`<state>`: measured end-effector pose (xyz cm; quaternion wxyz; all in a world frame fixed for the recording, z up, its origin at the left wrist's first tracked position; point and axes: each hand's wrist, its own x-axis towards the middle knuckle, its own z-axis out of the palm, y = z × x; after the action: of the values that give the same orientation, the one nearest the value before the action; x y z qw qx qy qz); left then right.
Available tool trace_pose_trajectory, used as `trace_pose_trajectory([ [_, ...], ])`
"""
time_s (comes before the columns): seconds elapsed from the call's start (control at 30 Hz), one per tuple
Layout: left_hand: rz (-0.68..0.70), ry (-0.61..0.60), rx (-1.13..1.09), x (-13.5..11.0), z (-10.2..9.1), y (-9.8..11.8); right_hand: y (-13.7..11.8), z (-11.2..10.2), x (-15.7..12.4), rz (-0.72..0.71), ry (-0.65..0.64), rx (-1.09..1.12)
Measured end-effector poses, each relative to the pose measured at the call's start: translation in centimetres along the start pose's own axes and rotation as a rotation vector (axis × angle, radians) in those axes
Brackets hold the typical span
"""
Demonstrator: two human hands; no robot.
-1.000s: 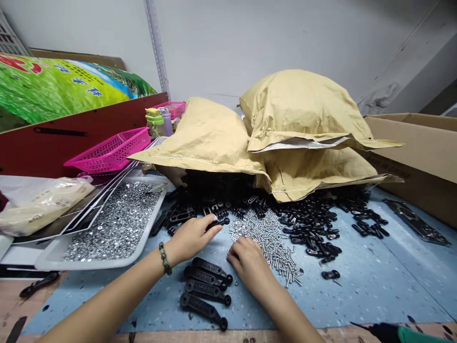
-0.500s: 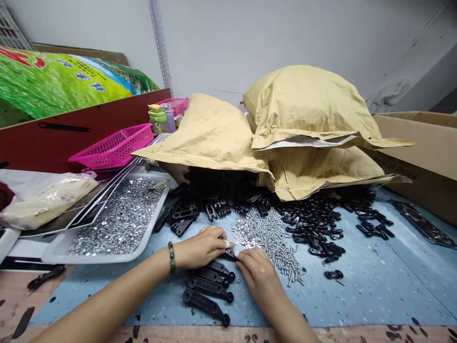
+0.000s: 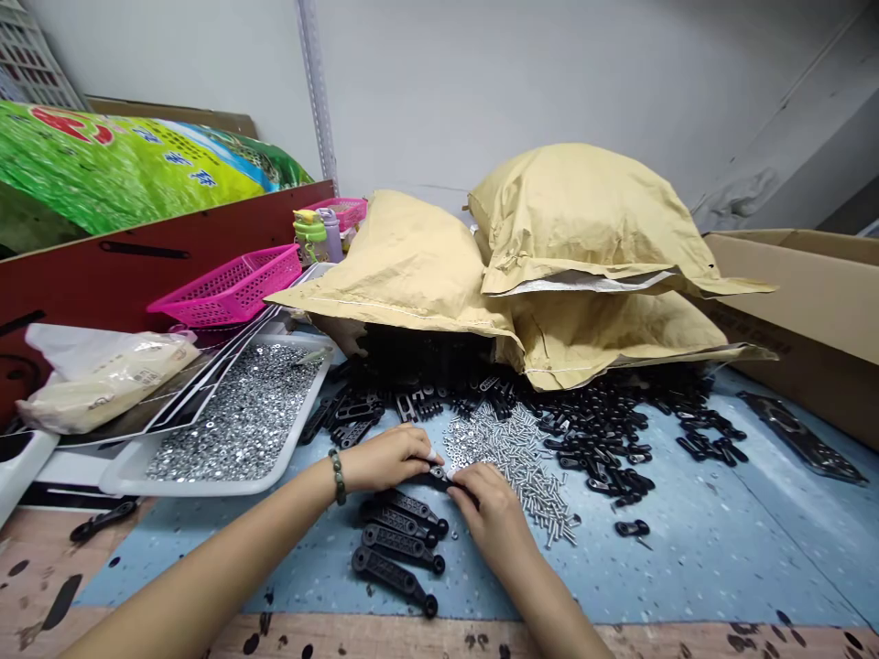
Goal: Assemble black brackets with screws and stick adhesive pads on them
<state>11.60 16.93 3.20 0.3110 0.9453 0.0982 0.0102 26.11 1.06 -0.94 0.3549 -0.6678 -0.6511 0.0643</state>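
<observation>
Left hand [image 3: 388,459]: curled, fingertips pinched on a small black part [image 3: 438,476] (a green beaded bracelet [image 3: 337,477] sits at the wrist).
Right hand [image 3: 491,517]: curled, fingertips closing on that same part from the other side.
Small black part: held between both hands, just above the links; fingers hide most of it, so its shape is hard to make out.
Nearby: black plastic links [image 3: 396,547] lying side by side just below the hands; loose steel screws [image 3: 515,467] just beyond the right hand.
Left: white tray [image 3: 302,416] heaped with silver washers or nuts, too small to tell which.
Ahead: kraft paper bags [image 3: 583,220] on a heap of black parts, its rear hidden.
Writing: green printed sack [image 3: 124,160] with red and blue characters, cut off and unreadable; cardboard box [image 3: 810,302] with dark print, also unreadable.
</observation>
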Motion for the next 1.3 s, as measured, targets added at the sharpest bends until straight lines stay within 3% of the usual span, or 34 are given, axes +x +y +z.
trace_pose_trajectory([
  [0.13,0.015,-0.017,0.004,0.6,-0.5,0.0,-0.2,0.2,-0.4,-0.01,0.024,-0.04],
  [0.37,0.033,-0.042,-0.054,1.1,0.1,-0.7,0.2,1.0,-1.0,-0.053,0.012,-0.137],
  [0.77,-0.016,0.017,-0.134,-1.7,1.2,-0.8,-1.1,0.3,-1.0,0.001,-0.08,-0.001],
  [0.93,-0.085,0.105,-0.147,-4.2,1.9,0.5,-1.9,-0.1,-3.3,0.085,-0.046,0.081],
  [1.1,-0.144,0.3,-0.241,-5.7,3.6,2.2,-3.1,2.2,-4.4,0.138,-0.024,0.054],
  [1.2,-0.161,0.375,-0.258,-5.8,4.7,2.8,-3.9,2.9,-4.0,0.093,-0.02,0.04],
  [1.3,-0.184,0.417,-0.262,-5.8,5.2,3.0,-4.0,2.3,-4.1,-0.031,-0.147,-0.003],
])
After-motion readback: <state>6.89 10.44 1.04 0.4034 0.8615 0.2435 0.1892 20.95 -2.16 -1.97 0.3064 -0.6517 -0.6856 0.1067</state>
